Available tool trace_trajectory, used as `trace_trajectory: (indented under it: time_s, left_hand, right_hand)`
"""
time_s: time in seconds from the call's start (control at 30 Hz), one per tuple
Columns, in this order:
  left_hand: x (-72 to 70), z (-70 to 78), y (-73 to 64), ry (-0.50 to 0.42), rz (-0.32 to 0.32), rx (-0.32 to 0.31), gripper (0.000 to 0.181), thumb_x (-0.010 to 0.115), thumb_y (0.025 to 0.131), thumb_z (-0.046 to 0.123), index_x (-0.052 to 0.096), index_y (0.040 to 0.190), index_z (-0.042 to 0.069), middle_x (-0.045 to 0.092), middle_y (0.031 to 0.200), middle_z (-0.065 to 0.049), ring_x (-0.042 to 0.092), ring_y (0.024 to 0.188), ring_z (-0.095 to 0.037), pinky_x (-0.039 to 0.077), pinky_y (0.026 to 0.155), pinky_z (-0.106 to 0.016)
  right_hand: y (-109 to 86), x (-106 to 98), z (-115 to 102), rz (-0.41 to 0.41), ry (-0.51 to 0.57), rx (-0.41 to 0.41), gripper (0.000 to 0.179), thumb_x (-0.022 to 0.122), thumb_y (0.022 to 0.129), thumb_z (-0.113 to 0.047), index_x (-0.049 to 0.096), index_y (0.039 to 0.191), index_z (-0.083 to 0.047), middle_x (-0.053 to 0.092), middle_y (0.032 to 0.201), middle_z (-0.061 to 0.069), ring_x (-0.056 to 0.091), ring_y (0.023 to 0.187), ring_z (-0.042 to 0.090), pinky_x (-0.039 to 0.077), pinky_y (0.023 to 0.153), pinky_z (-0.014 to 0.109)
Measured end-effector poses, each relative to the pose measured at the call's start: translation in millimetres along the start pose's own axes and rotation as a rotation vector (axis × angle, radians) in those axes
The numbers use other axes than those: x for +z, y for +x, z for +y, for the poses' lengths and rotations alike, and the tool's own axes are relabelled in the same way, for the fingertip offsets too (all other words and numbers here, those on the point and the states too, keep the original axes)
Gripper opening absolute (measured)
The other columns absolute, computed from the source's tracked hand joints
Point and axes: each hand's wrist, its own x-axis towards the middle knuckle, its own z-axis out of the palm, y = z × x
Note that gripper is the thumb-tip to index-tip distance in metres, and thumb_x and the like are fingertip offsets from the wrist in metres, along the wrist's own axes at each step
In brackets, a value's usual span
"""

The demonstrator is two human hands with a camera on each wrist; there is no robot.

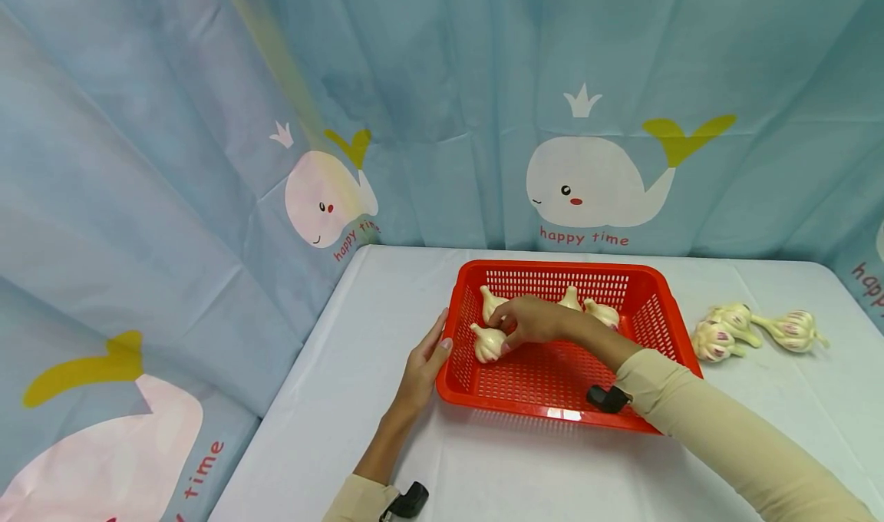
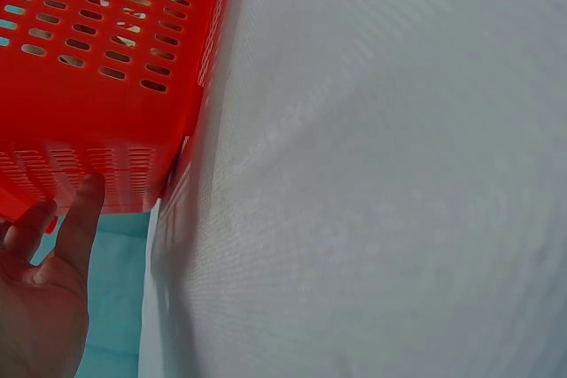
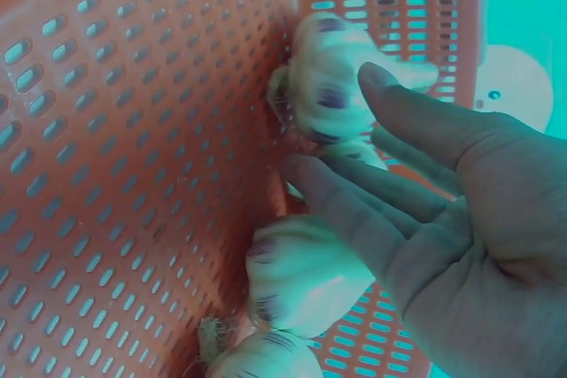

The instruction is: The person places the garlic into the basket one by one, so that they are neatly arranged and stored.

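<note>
A red plastic basket (image 1: 552, 411) holds several garlic bulbs. My right hand (image 1: 535, 321) reaches into it, thumb and fingertips at the right side of the front-left garlic bulb (image 1: 489, 343). In the right wrist view, the right hand (image 3: 469, 219) has its thumb and fingers spread apart, the thumb overlapping a garlic bulb (image 3: 328, 77) with purple streaks. Behind the front-left bulb sits another garlic bulb (image 1: 492, 304), partly covered by the hand. My left hand (image 1: 417, 372) rests along the basket's left outer side, fingers extended and thumb near the rim.
Two more garlic bulbs (image 1: 602, 313) lie by the basket's back wall, partly behind the right arm. Right of the basket, three garlic bulbs (image 1: 794, 330) lie on the white tablecloth (image 1: 539, 476). A blue whale-print curtain (image 1: 449, 192) hangs behind and to the left.
</note>
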Motion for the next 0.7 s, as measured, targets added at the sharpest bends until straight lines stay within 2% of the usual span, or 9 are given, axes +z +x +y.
trace_trajectory:
  time_s: [0.27,0.5,0.7]
  left_hand:
    - [0.3,-0.6,0.2,0.013,0.011,0.000,0.057,0.050,0.113,0.025,0.034,0.168,0.023,0.036,0.171,0.003,0.040,0.154,-0.022,0.045,0.114,-0.024]
    - [-0.5,-2.4,0.7,0.001,0.006,-0.006,0.057,0.050,0.113,0.025,0.034,0.168,0.022,0.036,0.171,0.004,0.042,0.153,-0.021,0.046,0.113,-0.025]
    - [-0.6,-3.4,1.4,-0.005,0.002,-0.004,0.057,0.050,0.113,0.026,0.034,0.167,0.025,0.036,0.170,0.006,0.042,0.153,-0.019,0.046,0.113,-0.025]
  right_hand:
    - [-6.6,-8,-4,0.020,0.039,-0.011,0.046,0.081,0.092,-0.008,0.068,0.136,0.002,0.075,0.129,0.017,0.071,0.121,0.033,0.059,0.102,0.044]
    - [-15.0,-18,-3,0.054,0.079,-0.031,0.044,0.079,0.095,-0.011,0.069,0.136,-0.001,0.077,0.122,0.017,0.072,0.112,0.027,0.059,0.090,0.034]
    - [-27.0,-25,-7,0.127,0.183,-0.036,0.047,0.080,0.095,-0.014,0.068,0.139,0.000,0.077,0.118,0.017,0.075,0.107,0.023,0.061,0.094,0.038]
